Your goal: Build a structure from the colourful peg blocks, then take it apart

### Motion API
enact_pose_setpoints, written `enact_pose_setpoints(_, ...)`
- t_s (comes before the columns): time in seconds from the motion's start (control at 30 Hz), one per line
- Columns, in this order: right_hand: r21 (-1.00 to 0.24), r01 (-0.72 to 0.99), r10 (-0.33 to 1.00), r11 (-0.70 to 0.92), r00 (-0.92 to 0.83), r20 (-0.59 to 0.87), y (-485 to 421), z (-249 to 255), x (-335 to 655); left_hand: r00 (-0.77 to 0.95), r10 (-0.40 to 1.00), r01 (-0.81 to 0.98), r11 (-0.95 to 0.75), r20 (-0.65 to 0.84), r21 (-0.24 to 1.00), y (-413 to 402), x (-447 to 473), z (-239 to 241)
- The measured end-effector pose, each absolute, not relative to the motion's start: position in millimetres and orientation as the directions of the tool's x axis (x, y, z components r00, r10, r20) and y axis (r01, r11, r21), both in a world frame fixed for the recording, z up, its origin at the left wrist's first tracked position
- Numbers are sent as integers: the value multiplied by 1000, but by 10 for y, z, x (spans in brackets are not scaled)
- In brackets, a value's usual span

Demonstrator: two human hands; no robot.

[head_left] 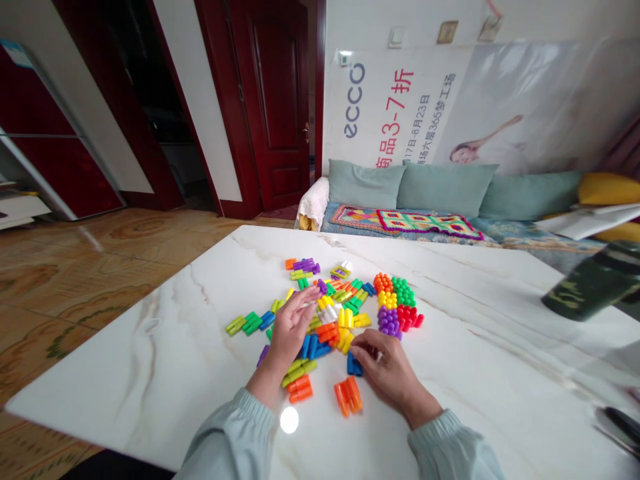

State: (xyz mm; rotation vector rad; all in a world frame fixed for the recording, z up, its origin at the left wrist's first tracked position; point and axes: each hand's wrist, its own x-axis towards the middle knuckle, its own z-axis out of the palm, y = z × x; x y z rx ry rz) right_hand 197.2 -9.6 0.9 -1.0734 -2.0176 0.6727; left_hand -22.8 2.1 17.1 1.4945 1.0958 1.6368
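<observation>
Over the left side of a pile of colourful plastic building pieces (327,311), my left hand (291,327) is held with its fingers stretched out and nothing visible in it. My right hand (390,370) is at the pile's near right edge, fingers curled in together; whatever they grip is hidden. Beside its thumb is a dark blue piece (355,365). Yellow pieces (345,340) lie just beyond that thumb. Nearer to me are orange pieces (349,396) and another orange group (300,389). Past my right hand stand grouped knobbly pieces in purple (389,321), red (407,317), yellow, orange and green (403,291).
The white marbled table (475,387) carries everything. A dark green bottle (593,280) is at its right side, with a black object (623,423) near the right edge. Behind the table is a sofa with pale green cushions (447,189).
</observation>
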Motion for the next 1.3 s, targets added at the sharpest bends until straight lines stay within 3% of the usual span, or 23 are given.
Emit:
enact_pose_setpoints(0.1,-747,435,853,503,-388,349,-97,6,1976,-239,893,99,-368,381,925,-90,-363,193)
enact_pose_setpoints(0.2,-756,423,851,499,-402,337,-102,11,1971,-200,918,350,-259,342,900,-248,-538,198)
enact_pose_setpoints(0.3,-753,420,845,506,-417,336,-106,8,1965,-7,946,668,-237,324,705,-394,-595,210)
enact_pose_setpoints(0.43,-755,417,843,506,-424,330,-113,-16,1969,140,953,833,-261,269,489,-489,-394,139)
enact_pose_setpoints(0.6,-744,426,837,514,-437,329,-91,-71,1949,152,939,896,-262,308,358,-509,-47,-72)
enact_pose_setpoints(0.8,-614,539,814,577,-439,379,-72,-123,1891,90,900,927,-232,426,295,-492,96,-113)
enact_pose_setpoints(1.1,-311,632,646,709,-406,647,-167,-183,1863,66,862,882,-287,502,375,-530,122,-61)
enact_pose_setpoints(1.2,-297,645,623,705,-362,693,-123,-172,1813,0,840,882,-255,542,395,-504,116,-128)
enact_pose_setpoints(1.3,-316,717,706,622,-338,622,18,-49,1668,-96,833,899,-163,545,407,-456,120,-238)
